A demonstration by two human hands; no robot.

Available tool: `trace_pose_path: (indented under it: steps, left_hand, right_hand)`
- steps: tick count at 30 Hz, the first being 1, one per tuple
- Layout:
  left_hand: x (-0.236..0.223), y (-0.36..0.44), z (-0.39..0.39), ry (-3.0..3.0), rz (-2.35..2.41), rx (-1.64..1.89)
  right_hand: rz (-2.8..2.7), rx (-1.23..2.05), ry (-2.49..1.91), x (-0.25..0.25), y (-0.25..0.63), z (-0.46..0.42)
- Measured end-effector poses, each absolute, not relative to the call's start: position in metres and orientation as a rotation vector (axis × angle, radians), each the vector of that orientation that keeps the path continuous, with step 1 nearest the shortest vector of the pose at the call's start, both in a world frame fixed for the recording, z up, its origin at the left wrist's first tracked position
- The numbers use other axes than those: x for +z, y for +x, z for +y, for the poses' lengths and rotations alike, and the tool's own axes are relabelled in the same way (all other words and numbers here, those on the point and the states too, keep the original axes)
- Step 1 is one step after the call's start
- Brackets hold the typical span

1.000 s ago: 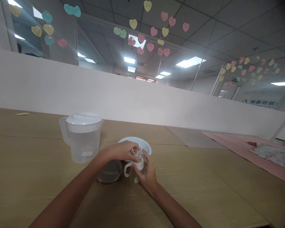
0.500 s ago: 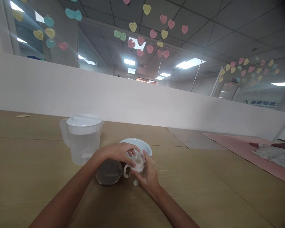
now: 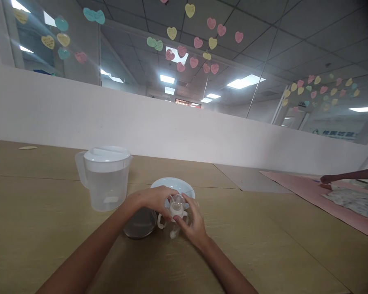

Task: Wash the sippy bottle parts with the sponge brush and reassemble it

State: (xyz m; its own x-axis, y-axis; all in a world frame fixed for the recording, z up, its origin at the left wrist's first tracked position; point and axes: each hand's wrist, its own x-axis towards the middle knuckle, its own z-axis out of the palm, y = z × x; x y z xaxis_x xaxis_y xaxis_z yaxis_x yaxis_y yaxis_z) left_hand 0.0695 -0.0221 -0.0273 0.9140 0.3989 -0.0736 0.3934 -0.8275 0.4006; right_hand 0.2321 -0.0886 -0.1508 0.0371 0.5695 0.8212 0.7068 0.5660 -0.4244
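A clear baby bottle (image 3: pixel 177 209) with a white collar, side handles and a clear dome cap stands in the middle of the table, between my two hands. My left hand (image 3: pixel 159 201) curls round the collar and cap from the left, thumb at the front. From the right, my right hand (image 3: pixel 194 222) grips the same part with its thumb in front and fingers over the cap. A small white piece shows low inside the clear body. Just behind the bottle lies a white plate (image 3: pixel 159 182), partly covered by my hands. A dark round lidded pan or dish (image 3: pixel 140 223) sits under my left wrist.
A lidded clear pitcher (image 3: pixel 108 179) of water stands at the left. On the right, a person's hand (image 3: pixel 326 179) reaches over patterned cloth (image 3: pixel 351 200) on a pink mat (image 3: pixel 297 185). A white wall (image 3: pixel 159 126) with glass above borders the table's back.
Both hands have shifted slightly on the bottle's top, and the dome cap shows more plainly. At the right, the other person's arm has come further into view over the cloth.
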Motion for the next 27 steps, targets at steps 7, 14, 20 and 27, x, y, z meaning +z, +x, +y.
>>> trace_pose_path:
  steps: [7, 14, 20, 27]
  left_hand:
    - [-0.034, 0.075, -0.019, 2.672, 0.552, 0.056]
    - [-0.038, 0.076, -0.015, 2.673, 0.564, 0.053]
    - [-0.040, 0.075, -0.016, 2.594, 0.520, 0.072]
    - [-0.037, 0.075, -0.017, 2.601, 0.599, 0.020]
  right_hand:
    - [-1.486, 0.123, -1.133, -0.156, 0.228, -0.086]
    - [-1.363, 0.209, -1.120, -0.159, 0.223, -0.083]
    - [-1.424, -0.018, -1.119, -0.159, 0.226, -0.089]
    - [-1.058, -0.113, -1.001, -0.150, 0.238, -0.079]
